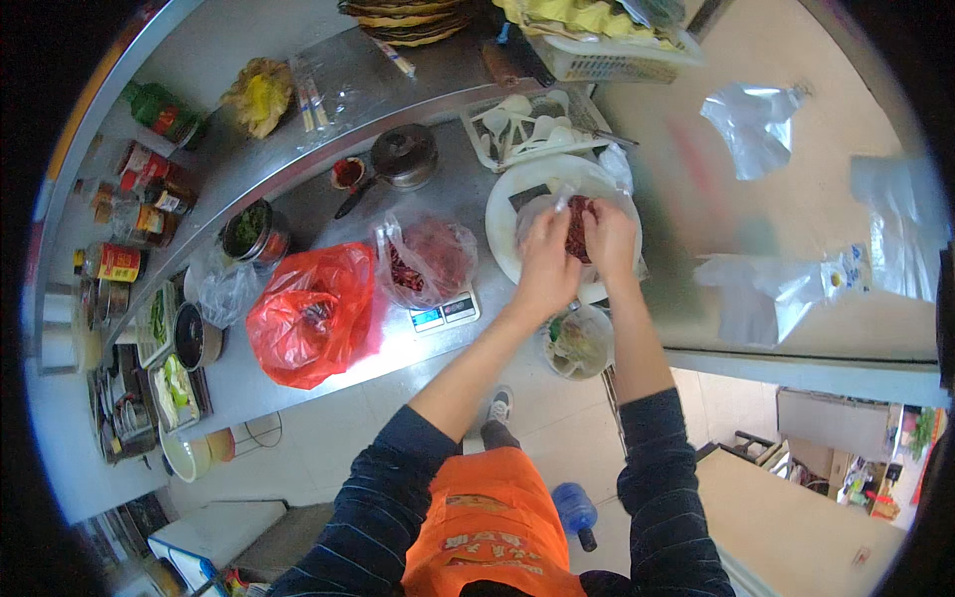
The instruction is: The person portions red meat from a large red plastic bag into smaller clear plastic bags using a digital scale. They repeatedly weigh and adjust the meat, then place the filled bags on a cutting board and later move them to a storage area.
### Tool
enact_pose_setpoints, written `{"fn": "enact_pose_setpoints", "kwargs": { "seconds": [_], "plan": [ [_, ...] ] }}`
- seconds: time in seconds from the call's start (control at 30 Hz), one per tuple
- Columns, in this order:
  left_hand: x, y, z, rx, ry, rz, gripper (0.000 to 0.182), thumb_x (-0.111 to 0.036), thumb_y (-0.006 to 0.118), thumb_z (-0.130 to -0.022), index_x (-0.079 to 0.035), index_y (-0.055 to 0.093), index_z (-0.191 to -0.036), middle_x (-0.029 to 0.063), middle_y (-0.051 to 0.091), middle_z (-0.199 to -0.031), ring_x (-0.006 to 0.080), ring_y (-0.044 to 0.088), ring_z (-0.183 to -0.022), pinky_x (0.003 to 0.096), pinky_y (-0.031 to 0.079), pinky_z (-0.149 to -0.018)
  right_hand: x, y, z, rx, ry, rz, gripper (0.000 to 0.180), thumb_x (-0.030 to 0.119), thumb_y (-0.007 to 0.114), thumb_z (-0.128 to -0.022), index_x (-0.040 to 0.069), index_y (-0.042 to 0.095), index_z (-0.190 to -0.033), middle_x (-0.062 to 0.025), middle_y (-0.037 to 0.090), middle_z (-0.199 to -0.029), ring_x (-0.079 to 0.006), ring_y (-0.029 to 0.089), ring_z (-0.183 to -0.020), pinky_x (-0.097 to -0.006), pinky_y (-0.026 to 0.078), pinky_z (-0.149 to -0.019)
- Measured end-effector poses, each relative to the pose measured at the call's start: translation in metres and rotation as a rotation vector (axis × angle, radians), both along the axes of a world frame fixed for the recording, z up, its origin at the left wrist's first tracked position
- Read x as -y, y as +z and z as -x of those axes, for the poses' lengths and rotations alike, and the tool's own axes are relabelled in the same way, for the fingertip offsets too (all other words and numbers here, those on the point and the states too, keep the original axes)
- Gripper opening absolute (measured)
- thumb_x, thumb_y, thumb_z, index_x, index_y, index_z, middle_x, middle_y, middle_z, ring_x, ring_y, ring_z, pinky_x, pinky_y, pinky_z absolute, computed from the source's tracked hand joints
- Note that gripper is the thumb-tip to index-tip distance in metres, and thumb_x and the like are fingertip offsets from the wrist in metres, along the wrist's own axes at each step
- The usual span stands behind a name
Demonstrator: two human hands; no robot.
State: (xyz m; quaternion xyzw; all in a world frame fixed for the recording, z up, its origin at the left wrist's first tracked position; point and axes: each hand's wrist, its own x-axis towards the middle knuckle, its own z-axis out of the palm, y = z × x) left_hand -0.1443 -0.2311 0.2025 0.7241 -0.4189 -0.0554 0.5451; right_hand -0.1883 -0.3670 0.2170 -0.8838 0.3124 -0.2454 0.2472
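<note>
Both my hands are over a large round white plate (501, 239) at the right end of the metal counter. My left hand (550, 257) and my right hand (613, 233) hold a clear plastic bag (533, 213) from either side. Dark red food pieces (577, 231), perhaps dried chillies, show between my fingers. A flat dark piece (530, 197) lies on the plate beside the bag. To the left, a clear bag of reddish food (433, 254) rests on a digital kitchen scale (459, 307) with its display lit.
Left of the scale lies a red plastic bag (310, 321). A bowl of pale and green food (578, 343) stands at the counter's front edge. Behind are a lidded pan (404, 153) and a basket of white scoops (526, 127). A translucent panel (746, 216) rises at the right.
</note>
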Motion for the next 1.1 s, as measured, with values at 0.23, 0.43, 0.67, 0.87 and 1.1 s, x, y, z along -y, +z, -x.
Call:
{"fn": "enact_pose_setpoints", "kwargs": {
  "seconds": [0.23,0.43,0.67,0.87,1.1],
  "plan": [
    [-0.003,0.008,0.023,-0.03,0.057,0.003,0.056,-0.01,0.063,-0.083,0.004,0.053,-0.137,0.0251,0.048,-0.141,0.0439,0.046,-0.13,0.0494,0.033,-0.112,0.032,0.024,0.036,0.087,-0.229,0.512,0.038,0.021,0.079,-0.08,0.001,0.066,-0.109,-0.0164,0.065,-0.105,-0.036,0.059,-0.106,-0.0455,0.047,-0.095],
    [0.016,0.022,-0.018,-0.14,0.157,0.117,0.037,-0.01,0.067,-0.085,0.0,0.065,-0.12,0.018,0.066,-0.106,0.034,0.064,-0.099,0.0398,0.05,-0.09,0.091,0.02,0.053,-0.056,-0.027,-0.269,0.02,0.017,0.071,-0.088,0.0,0.067,-0.099,-0.0114,0.073,-0.098,-0.0278,0.068,-0.093,-0.0366,0.05,-0.088],
    [0.028,0.095,-0.073,-0.045,-0.169,-0.067,0.031,-0.005,0.066,-0.086,-0.009,0.067,-0.117,0.0141,0.065,-0.087,0.0291,0.063,-0.081,0.0389,0.051,-0.076,0.092,0.049,0.056,0.452,0.195,-0.489,0.009,0.01,0.062,-0.097,0.002,0.067,-0.098,-0.0063,0.07,-0.11,-0.0167,0.066,-0.098,-0.0313,0.05,-0.088],
    [0.015,0.188,-0.062,0.365,-0.485,-0.155,0.028,-0.002,0.064,-0.083,-0.008,0.068,-0.11,0.017,0.068,-0.094,0.0355,0.065,-0.092,0.0448,0.052,-0.082,0.045,0.099,0.043,0.803,0.47,-0.972,0.018,0.01,0.061,-0.099,0.002,0.064,-0.115,-0.0074,0.067,-0.112,-0.0162,0.062,-0.108,-0.0317,0.051,-0.092],
    [-0.008,0.255,-0.035,0.512,-0.463,-0.12,0.022,-0.014,0.066,-0.085,-0.006,0.068,-0.105,0.0167,0.07,-0.095,0.0353,0.066,-0.095,0.0454,0.053,-0.081,-0.024,0.155,0.05,0.333,0.556,-0.482,0.027,0.013,0.063,-0.098,0.002,0.061,-0.123,-0.0029,0.065,-0.087,-0.0115,0.061,-0.079,-0.0283,0.051,-0.072]
  ]
}}
